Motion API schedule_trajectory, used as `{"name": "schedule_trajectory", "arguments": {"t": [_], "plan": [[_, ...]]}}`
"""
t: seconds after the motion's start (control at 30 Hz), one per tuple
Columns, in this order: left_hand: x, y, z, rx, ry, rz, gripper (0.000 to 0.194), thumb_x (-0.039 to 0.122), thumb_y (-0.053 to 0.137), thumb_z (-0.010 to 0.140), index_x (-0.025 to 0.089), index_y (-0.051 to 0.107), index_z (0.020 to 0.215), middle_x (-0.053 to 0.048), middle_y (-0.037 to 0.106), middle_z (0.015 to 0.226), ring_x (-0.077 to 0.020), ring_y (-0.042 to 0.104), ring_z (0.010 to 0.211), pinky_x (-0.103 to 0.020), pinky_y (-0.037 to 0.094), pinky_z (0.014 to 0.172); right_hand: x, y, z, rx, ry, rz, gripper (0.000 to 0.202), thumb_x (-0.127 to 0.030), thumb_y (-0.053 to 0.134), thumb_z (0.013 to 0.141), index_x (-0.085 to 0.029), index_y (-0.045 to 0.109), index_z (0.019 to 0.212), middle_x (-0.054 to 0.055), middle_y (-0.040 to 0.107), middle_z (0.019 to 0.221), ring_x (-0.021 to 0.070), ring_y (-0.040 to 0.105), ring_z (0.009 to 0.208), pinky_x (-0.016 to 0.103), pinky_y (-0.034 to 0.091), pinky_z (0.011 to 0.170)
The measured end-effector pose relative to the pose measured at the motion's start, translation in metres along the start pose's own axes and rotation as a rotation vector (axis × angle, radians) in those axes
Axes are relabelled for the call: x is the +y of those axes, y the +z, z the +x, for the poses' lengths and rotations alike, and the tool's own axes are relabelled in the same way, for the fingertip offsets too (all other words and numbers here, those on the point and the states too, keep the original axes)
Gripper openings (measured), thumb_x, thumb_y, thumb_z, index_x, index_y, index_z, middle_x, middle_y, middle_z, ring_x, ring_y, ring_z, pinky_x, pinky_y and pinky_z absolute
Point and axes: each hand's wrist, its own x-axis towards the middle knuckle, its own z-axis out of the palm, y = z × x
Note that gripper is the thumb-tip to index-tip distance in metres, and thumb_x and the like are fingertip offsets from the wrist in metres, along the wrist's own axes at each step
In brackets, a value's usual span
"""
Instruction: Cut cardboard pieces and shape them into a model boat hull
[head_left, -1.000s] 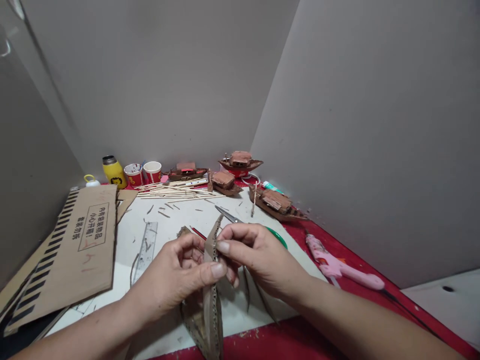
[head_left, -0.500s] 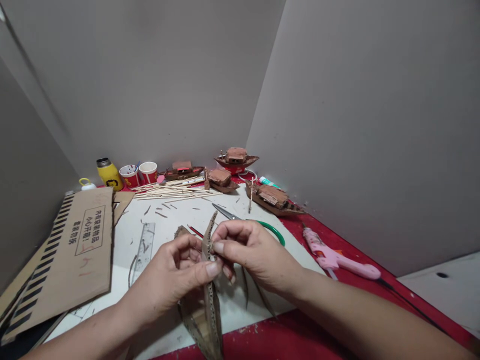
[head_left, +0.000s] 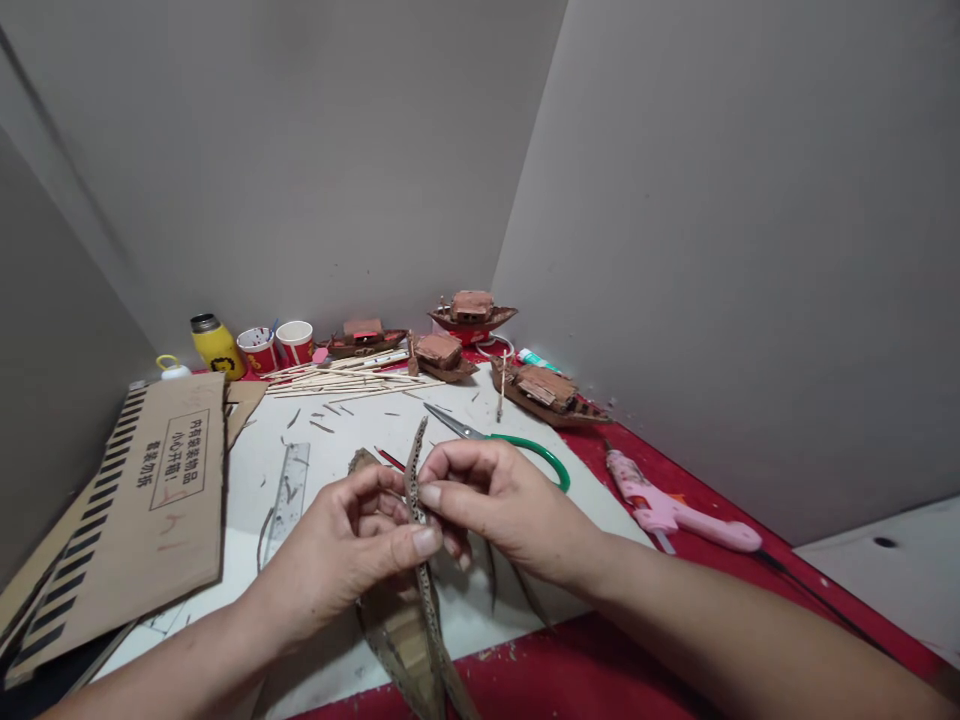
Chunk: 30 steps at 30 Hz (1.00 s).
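A thin, curved cardboard strip point(head_left: 430, 600) with its corrugated edge showing stands upright between my hands. My left hand point(head_left: 360, 540) pinches it between thumb and fingers from the left. On the other side my right hand point(head_left: 480, 490) is closed at its upper part, thumb and index finger on the strip's edge. Below and behind the strip lies a boat-shaped cardboard piece point(head_left: 405, 635), partly hidden by my left hand. Scissors with green handles point(head_left: 529, 447) lie just beyond my right hand.
Model boats point(head_left: 544, 392) and thin sticks point(head_left: 337, 378) sit at the back, near cups point(head_left: 295, 343) and a yellow bottle point(head_left: 217, 350). Printed cardboard point(head_left: 169, 490) and a ruler point(head_left: 289, 490) are at left, a pink glue gun point(head_left: 675, 515) at right.
The strip has turned so its corrugated edge faces me more, and its lower end has swung right. My right hand has shifted slightly left along with it.
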Motion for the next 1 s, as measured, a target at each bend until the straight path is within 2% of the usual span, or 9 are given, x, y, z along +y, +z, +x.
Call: {"name": "schedule_trajectory", "arguments": {"t": [0.13,0.3,0.4,0.53,0.63,0.73,0.87,1.0], "plan": [[-0.001,0.000,0.000,0.016,-0.002,-0.004,0.036,0.033,0.079,0.074,0.017,0.060,0.100,-0.005,0.070,0.084,-0.0169,0.067,0.076,-0.026,0.048,0.069,0.000,0.001,0.000,0.024,-0.020,0.007,0.020,-0.027,0.073,0.069,-0.015,0.057,0.068,-0.007,0.055,0.051,0.0042,0.048,0.039,0.015,0.041,0.041],[0.002,0.000,0.000,-0.047,-0.055,-0.127,0.039,0.033,0.076,0.077,0.019,0.057,0.109,-0.008,0.070,0.097,-0.0227,0.069,0.088,-0.028,0.053,0.066,0.001,0.003,0.000,0.011,-0.037,0.040,0.020,-0.028,0.072,0.070,-0.015,0.057,0.067,-0.007,0.055,0.051,0.0041,0.048,0.039,0.015,0.042,0.042],[0.003,-0.002,0.000,-0.086,-0.031,-0.209,0.040,0.030,0.074,0.080,0.019,0.058,0.115,-0.011,0.070,0.103,-0.0242,0.069,0.090,-0.030,0.055,0.068,0.002,0.003,0.000,0.002,-0.048,0.040,0.019,-0.028,0.072,0.072,-0.016,0.057,0.068,-0.005,0.058,0.053,0.0050,0.050,0.040,0.016,0.043,0.042],[0.005,-0.009,0.003,-0.122,-0.009,-0.321,0.031,0.030,0.071,0.082,0.018,0.064,0.110,-0.009,0.072,0.093,-0.0212,0.071,0.081,-0.030,0.056,0.070,0.002,0.002,-0.002,0.014,-0.077,0.086,0.018,-0.027,0.071,0.074,-0.016,0.058,0.069,-0.005,0.059,0.054,0.0054,0.050,0.040,0.017,0.043,0.042],[0.006,-0.017,0.007,-0.043,0.009,-0.384,0.026,0.031,0.072,0.081,0.018,0.068,0.104,-0.006,0.072,0.087,-0.0172,0.069,0.075,-0.028,0.056,0.069,0.000,-0.002,-0.006,-0.022,-0.117,0.145,0.019,-0.029,0.072,0.075,-0.016,0.058,0.070,-0.004,0.059,0.054,0.0060,0.049,0.040,0.018,0.041,0.041],[0.007,-0.025,0.009,0.054,0.005,-0.408,0.034,0.037,0.073,0.080,0.016,0.070,0.107,-0.007,0.072,0.089,-0.0182,0.069,0.080,-0.029,0.057,0.072,-0.003,-0.008,-0.011,-0.079,-0.204,0.184,0.024,-0.033,0.071,0.079,-0.017,0.057,0.067,-0.004,0.057,0.053,0.0063,0.046,0.039,0.018,0.037,0.039],[0.006,-0.029,0.011,0.055,-0.050,-0.460,0.045,0.046,0.066,0.083,0.012,0.068,0.113,-0.011,0.072,0.090,-0.0231,0.069,0.083,-0.035,0.056,0.081,-0.007,-0.013,-0.014,-0.057,-0.344,0.043,0.033,-0.038,0.064,0.087,-0.018,0.054,0.062,-0.004,0.052,0.052,0.0070,0.042,0.041,0.021,0.034,0.041],[0.007,-0.030,0.014,0.058,-0.050,-0.522,0.046,0.046,0.058,0.087,0.008,0.067,0.111,-0.013,0.072,0.090,-0.0223,0.069,0.078,-0.034,0.056,0.078,-0.008,-0.011,-0.016,0.033,-0.465,-0.153,0.012,-0.026,0.069,0.082,-0.020,0.059,0.080,-0.003,0.057,0.065,0.0095,0.049,0.051,0.022,0.041,0.048]]}}
